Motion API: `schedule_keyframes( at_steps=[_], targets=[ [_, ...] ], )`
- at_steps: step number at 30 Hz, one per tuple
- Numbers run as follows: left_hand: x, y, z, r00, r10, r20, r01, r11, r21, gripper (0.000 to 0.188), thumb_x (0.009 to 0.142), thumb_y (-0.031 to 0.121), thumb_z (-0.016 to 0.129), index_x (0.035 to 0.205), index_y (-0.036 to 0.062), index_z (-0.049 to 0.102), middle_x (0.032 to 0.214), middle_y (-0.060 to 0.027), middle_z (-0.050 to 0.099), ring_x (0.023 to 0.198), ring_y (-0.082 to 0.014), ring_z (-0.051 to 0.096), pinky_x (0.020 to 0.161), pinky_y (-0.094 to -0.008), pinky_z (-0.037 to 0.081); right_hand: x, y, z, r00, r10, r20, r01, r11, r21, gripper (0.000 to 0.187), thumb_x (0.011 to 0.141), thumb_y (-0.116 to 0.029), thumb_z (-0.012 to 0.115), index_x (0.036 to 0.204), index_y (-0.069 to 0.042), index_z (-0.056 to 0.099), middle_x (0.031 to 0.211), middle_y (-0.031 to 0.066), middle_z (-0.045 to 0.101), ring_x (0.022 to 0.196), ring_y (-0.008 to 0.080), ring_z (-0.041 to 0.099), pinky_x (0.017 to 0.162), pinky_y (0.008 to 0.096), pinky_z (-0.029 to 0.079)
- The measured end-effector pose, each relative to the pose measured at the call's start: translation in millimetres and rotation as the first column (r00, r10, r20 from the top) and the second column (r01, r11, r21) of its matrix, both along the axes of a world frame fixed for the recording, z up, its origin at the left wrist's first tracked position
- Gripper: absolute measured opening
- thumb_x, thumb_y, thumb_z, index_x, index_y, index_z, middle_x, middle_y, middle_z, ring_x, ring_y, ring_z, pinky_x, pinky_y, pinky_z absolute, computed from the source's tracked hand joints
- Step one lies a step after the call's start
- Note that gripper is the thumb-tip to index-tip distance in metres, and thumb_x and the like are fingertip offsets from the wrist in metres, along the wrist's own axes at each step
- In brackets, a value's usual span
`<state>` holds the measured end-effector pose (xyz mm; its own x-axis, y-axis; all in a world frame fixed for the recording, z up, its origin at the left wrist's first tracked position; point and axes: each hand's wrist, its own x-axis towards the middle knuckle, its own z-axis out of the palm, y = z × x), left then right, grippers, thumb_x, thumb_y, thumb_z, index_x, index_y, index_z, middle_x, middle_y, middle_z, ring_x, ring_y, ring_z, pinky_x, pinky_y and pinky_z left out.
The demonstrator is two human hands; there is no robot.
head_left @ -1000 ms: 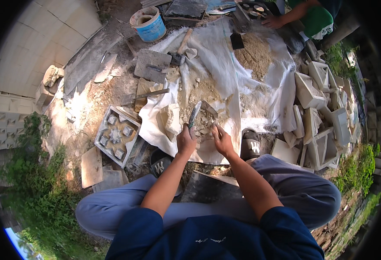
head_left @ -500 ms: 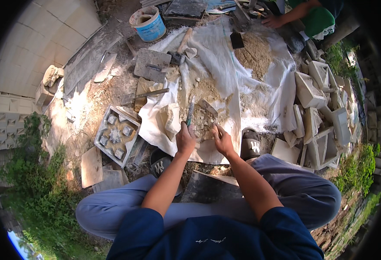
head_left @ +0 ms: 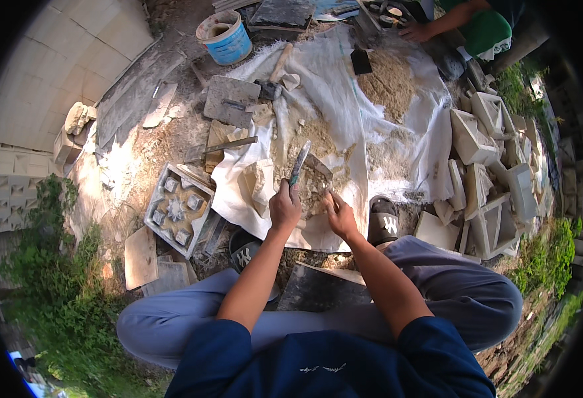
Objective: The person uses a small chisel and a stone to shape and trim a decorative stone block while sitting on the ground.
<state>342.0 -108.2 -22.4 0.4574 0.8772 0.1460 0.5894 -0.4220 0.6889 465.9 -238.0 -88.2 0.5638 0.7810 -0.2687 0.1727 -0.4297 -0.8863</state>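
Observation:
My left hand (head_left: 285, 207) is closed around a narrow, knife-like tool (head_left: 300, 162) with a pale blade and a darker greenish part near my fingers. My right hand (head_left: 340, 213) grips a scraper (head_left: 318, 167) with a flat grey blade. The tool's blade crosses close to the scraper's left end; whether they touch I cannot tell. Beneath both lies crumbly rubble (head_left: 314, 189) on a white woven sheet (head_left: 334, 235). Left of my left hand stands a pale block (head_left: 259, 180).
A mould with a star pattern (head_left: 178, 207) lies at left, near a square trowel (head_left: 231, 99) and a hammer (head_left: 280, 64). A blue bucket (head_left: 228, 43) stands farther back. Cast blocks (head_left: 480, 142) pile up at right. Another person's hand (head_left: 416, 32) works beyond a sand heap (head_left: 387, 86).
The tool in my left hand has tilted right, its tip now nearer the scraper. My right hand has barely moved. At the back right, the other person's hand has shifted slightly.

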Motion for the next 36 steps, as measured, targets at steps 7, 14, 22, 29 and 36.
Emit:
schedule_keyframes(
  at_steps=[7, 14, 22, 29, 36],
  targets=[
    [-33.2, -6.1, -38.4, 0.877, -0.070, -0.476, -0.122, 0.925, -0.360, 0.042, 0.100, 0.045, 0.044, 0.110, 0.0066, 0.059, 0.090, -0.0295, 0.067, 0.090, -0.0490, 0.064, 0.078, -0.0587, 0.048, -4.5, 6.6, 0.1, 0.999, 0.006, -0.035, -0.006, 1.000, -0.004, 0.051, 0.097, -0.037, 0.055, 0.135, -0.004, 0.055, 0.118, 0.0268, 0.064, 0.114, 0.0427, 0.060, 0.096, 0.0424, 0.048],
    [-17.9, 4.2, -13.2, 0.998, 0.058, -0.016, -0.058, 0.998, 0.013, 0.032, 0.099, 0.034, 0.051, 0.093, 0.0031, 0.055, 0.071, -0.0264, 0.063, 0.069, -0.0516, 0.060, 0.063, -0.0592, 0.044, -6.4, 10.1, 23.5, 0.995, 0.065, 0.078, -0.055, 0.990, -0.133, 0.048, 0.096, -0.030, 0.054, 0.135, -0.002, 0.054, 0.116, 0.0278, 0.064, 0.108, 0.0448, 0.061, 0.092, 0.0441, 0.050],
    [-42.9, -12.9, -46.4, 0.884, -0.009, -0.468, -0.141, 0.948, -0.284, 0.039, 0.100, 0.044, 0.044, 0.114, 0.0109, 0.059, 0.082, -0.0257, 0.068, 0.084, -0.0497, 0.064, 0.077, -0.0594, 0.048, -1.6, 10.6, 24.4, 0.991, 0.079, 0.104, -0.054, 0.972, -0.227, 0.048, 0.096, -0.033, 0.054, 0.135, -0.005, 0.055, 0.116, 0.0270, 0.064, 0.109, 0.0455, 0.060, 0.094, 0.0467, 0.049],
    [-13.0, -4.5, -24.3, 0.974, -0.003, -0.225, -0.017, 0.996, -0.086, 0.028, 0.100, 0.031, 0.049, 0.098, 0.0034, 0.055, 0.073, -0.0263, 0.065, 0.074, -0.0503, 0.063, 0.065, -0.0557, 0.049, 7.2, 3.7, 10.4, 0.989, 0.046, 0.138, -0.022, 0.986, -0.166, 0.048, 0.095, -0.040, 0.053, 0.137, -0.016, 0.055, 0.109, 0.0269, 0.066, 0.103, 0.0468, 0.061, 0.092, 0.0507, 0.049],
    [-35.3, -3.1, -46.1, 0.924, 0.069, -0.377, -0.175, 0.952, -0.253, 0.038, 0.100, 0.040, 0.045, 0.100, 0.0041, 0.059, 0.084, -0.0277, 0.067, 0.084, -0.0491, 0.064, 0.074, -0.0583, 0.048, -5.5, 12.7, 28.3, 0.991, 0.084, 0.108, -0.063, 0.981, -0.181, 0.049, 0.095, -0.034, 0.056, 0.134, -0.003, 0.055, 0.117, 0.0283, 0.063, 0.111, 0.0452, 0.059, 0.096, 0.0465, 0.048]
  ],
)
